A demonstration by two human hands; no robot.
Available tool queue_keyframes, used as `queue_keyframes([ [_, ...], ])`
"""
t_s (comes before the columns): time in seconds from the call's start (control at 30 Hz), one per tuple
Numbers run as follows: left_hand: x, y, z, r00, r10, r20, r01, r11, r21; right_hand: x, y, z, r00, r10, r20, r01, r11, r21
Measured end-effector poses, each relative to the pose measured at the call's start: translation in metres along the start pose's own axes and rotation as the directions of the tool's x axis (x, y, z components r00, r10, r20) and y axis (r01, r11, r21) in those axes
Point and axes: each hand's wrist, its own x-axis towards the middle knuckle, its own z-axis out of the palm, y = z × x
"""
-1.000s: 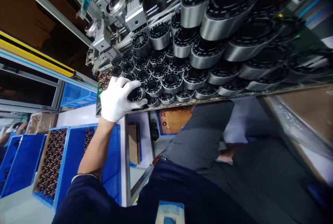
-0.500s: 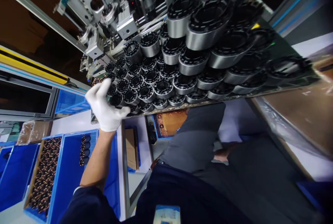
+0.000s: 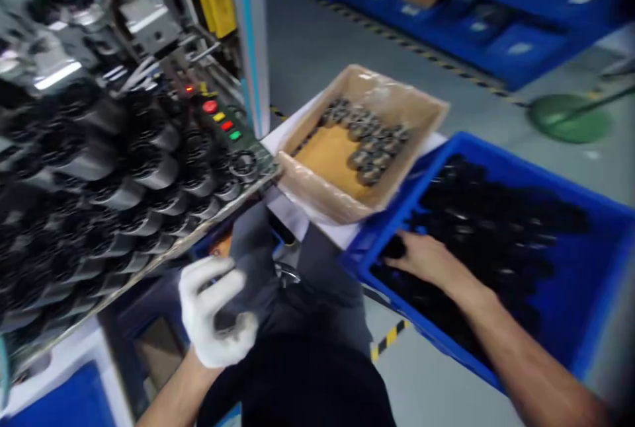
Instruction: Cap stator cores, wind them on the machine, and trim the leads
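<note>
My left hand (image 3: 213,314), in a white glove, hangs in front of the bench edge above my lap. Its fingers are bent and apart from the thumb, and I see nothing held between them. Bare, my right hand (image 3: 424,256) reaches into a blue bin (image 3: 540,172) on the right. Its fingers are closed around a small black part (image 3: 395,246) near the bin's left wall. Many dark parts (image 3: 489,229) fill the bin, too blurred to name. Left of my gloved hand stand rows of metal rings with black slotted insides (image 3: 153,169).
A cardboard box (image 3: 322,192) holding metal parts (image 3: 370,143) stands between bench and bin. Push buttons (image 3: 227,125) sit at the bench's far corner, below machine fixtures (image 3: 153,27). Blue shelving (image 3: 446,24) and a green round base (image 3: 570,117) are farther back.
My view has swung right, from the rings to the box and bin. My left hand has moved away from the rings' left end. My right hand has come into view, gripping a black part.
</note>
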Motion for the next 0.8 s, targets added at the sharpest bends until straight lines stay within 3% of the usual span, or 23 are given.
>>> queue_keyframes([
  [0.1,0.07,0.032,0.057,0.986,0.151,0.067,-0.14,0.979,-0.149,0.005,0.035,-0.001,0.992,0.05,0.116,-0.059,0.995,0.078],
  [0.2,0.147,0.055,0.126,0.932,0.095,0.349,-0.079,0.995,-0.061,0.012,0.047,-0.004,0.995,0.022,0.092,-0.042,0.975,0.22],
  [0.27,0.191,0.063,0.178,0.8,-0.035,0.599,-0.067,0.987,0.146,0.014,0.051,-0.01,0.999,-0.007,0.05,-0.009,0.947,0.322],
  [0.37,0.234,0.067,0.251,0.663,-0.08,0.744,-0.103,0.975,0.198,0.013,0.058,-0.017,1.0,-0.023,0.006,0.017,0.877,0.48],
  [0.47,0.255,0.067,0.304,0.549,-0.11,0.829,-0.123,0.97,0.21,0.012,0.065,-0.018,1.0,-0.004,-0.025,0.02,0.759,0.651],
  [0.53,0.263,0.066,0.324,0.505,-0.117,0.855,-0.123,0.971,0.205,0.013,0.067,-0.019,0.999,0.007,-0.05,0.033,0.656,0.754],
  [0.63,0.27,0.062,0.331,0.489,-0.1,0.867,-0.089,0.982,0.164,0.013,0.066,-0.023,0.997,0.013,-0.075,0.058,0.504,0.862],
  [0.73,0.274,0.055,0.319,0.52,-0.073,0.851,-0.009,0.996,0.091,0.012,0.064,-0.031,0.996,0.034,-0.08,0.06,0.394,0.917],
  [0.8,0.271,0.051,0.302,0.572,-0.055,0.819,0.072,0.997,0.017,0.011,0.061,-0.036,0.994,0.065,-0.088,0.06,0.348,0.936],
])
